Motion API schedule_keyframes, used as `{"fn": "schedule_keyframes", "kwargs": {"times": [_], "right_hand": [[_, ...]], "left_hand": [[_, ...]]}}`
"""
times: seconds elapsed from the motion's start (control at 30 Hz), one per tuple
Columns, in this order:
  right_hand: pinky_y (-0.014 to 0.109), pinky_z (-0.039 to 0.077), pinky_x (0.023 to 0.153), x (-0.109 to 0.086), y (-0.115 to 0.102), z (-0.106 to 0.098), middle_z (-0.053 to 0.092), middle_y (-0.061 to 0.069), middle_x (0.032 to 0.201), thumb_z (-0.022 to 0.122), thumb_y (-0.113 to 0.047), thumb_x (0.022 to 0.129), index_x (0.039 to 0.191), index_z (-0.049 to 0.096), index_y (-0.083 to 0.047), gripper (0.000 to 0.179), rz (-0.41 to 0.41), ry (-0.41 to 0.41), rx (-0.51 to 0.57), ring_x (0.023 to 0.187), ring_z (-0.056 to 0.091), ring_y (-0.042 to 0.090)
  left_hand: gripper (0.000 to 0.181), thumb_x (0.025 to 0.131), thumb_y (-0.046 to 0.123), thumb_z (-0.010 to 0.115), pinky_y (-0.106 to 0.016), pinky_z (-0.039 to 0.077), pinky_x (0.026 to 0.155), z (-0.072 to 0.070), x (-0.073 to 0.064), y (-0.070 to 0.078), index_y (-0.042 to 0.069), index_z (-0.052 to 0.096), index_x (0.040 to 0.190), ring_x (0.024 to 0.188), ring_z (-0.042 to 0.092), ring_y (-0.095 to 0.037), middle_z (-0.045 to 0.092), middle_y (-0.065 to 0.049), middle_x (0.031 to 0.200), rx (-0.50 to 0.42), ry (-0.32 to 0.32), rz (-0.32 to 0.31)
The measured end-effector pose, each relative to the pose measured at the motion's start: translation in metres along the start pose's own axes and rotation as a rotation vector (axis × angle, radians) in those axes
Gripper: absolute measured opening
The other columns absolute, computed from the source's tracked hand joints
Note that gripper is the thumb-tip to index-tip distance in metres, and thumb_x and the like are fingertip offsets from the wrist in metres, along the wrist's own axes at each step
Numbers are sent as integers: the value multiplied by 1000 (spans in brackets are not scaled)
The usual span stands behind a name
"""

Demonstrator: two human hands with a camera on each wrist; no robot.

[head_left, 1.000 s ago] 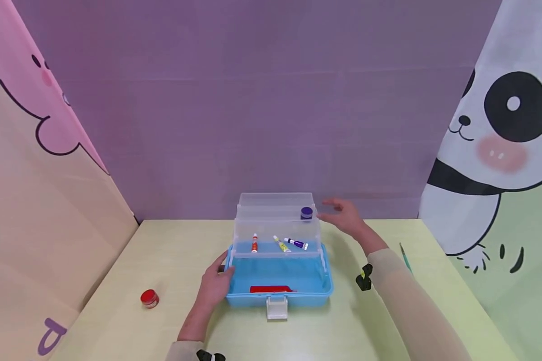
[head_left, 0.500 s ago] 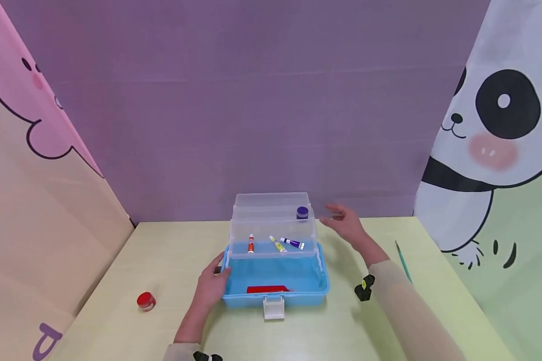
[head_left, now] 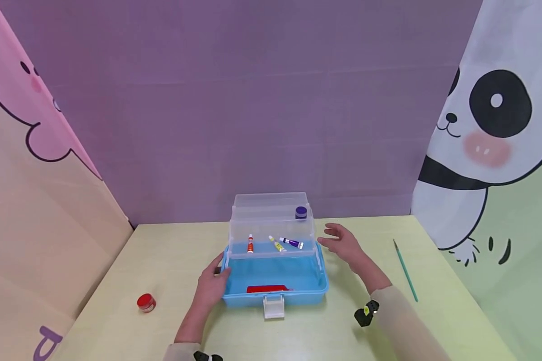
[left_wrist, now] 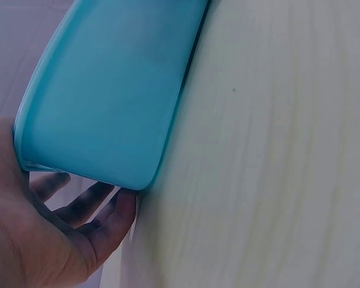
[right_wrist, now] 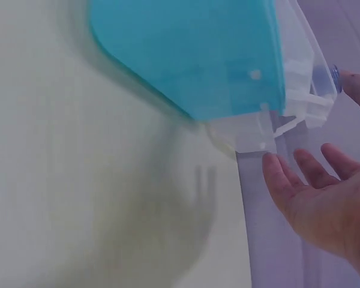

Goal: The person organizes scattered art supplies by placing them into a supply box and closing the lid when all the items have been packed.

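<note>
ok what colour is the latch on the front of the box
White; the latch shows best in the head view.

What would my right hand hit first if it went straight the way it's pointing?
Your right hand would probably meet the right end of the clear raised section of the blue box. Depth is hard to judge, so it might pass over it.
</note>
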State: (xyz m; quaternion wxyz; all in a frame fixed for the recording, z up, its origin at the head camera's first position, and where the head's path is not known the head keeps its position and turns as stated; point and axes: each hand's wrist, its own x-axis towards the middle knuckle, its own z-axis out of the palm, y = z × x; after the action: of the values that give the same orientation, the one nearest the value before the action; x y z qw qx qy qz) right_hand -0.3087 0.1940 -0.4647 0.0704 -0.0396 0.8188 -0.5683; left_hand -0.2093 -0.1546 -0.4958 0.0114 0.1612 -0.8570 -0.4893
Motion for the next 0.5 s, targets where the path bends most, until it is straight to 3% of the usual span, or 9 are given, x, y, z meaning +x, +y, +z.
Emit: {"fn": "schedule_keyframes", "kwargs": {"times": [0.2, 0.5], "right_hand": [[49, 48, 94, -13, 13, 5, 46, 21, 142, 75, -32, 85, 145, 42, -9, 72, -24, -1, -16, 124, 50, 41], [49, 51, 89, -28, 16, 8, 47, 21, 142, 78, -32, 83, 145, 43, -11, 75, -26, -11, -39, 124, 49, 43]], "left_hand": [[59, 100, 27, 52, -57, 49, 90, -1, -1, 0, 16, 30, 154, 120, 47, -47, 47, -26, 135, -1, 4, 5], [58, 100, 26, 51, -56, 49, 89, 0, -3, 0, 15, 30, 153, 119, 48, -46, 47, -26, 134, -1, 10, 4]]}}
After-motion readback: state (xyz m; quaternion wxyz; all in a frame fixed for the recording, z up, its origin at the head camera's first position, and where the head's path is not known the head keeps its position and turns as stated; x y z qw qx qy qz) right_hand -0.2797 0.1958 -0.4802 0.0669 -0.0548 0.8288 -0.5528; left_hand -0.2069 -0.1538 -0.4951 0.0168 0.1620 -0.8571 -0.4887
